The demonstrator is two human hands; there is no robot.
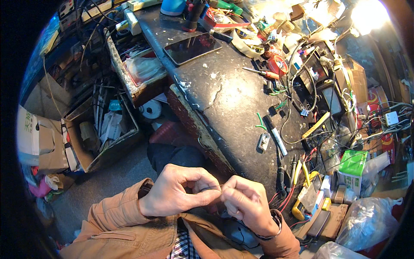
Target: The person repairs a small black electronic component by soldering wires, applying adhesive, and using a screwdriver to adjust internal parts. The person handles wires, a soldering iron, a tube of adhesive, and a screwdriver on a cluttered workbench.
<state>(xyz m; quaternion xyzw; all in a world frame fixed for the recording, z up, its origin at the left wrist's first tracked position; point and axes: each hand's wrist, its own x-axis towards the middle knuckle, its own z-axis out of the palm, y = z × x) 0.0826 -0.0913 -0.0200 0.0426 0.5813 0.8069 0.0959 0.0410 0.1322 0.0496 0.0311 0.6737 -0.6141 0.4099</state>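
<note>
1. Tan cloth sleeves come in from the lower edge, and both hands meet over the lap, thumbs and forefingers pinched tip to tip.
2. The left hand grips a thin strand between thumb and forefinger, its other fingers curled behind.
3. The right hand pinches the same strand just beside it, knuckles bent; the strand runs between the two hands, just off the bench's near edge, its ends hidden by the fingers.
4. On the left, an open cardboard box holds long rods and a pale plastic packet.
5. Above it, a worn drawer stands pulled out, with a clear-wrapped packet inside.
6. At right, a green-and-white carton stands near a bulging clear plastic bag.
7. The dark, scuffed bench bears a flat black-screened device, a red-handled screwdriver, a white pen and tangled cables.
8. A bright lamp glares at upper right; grey floor shows at lower left.
</note>
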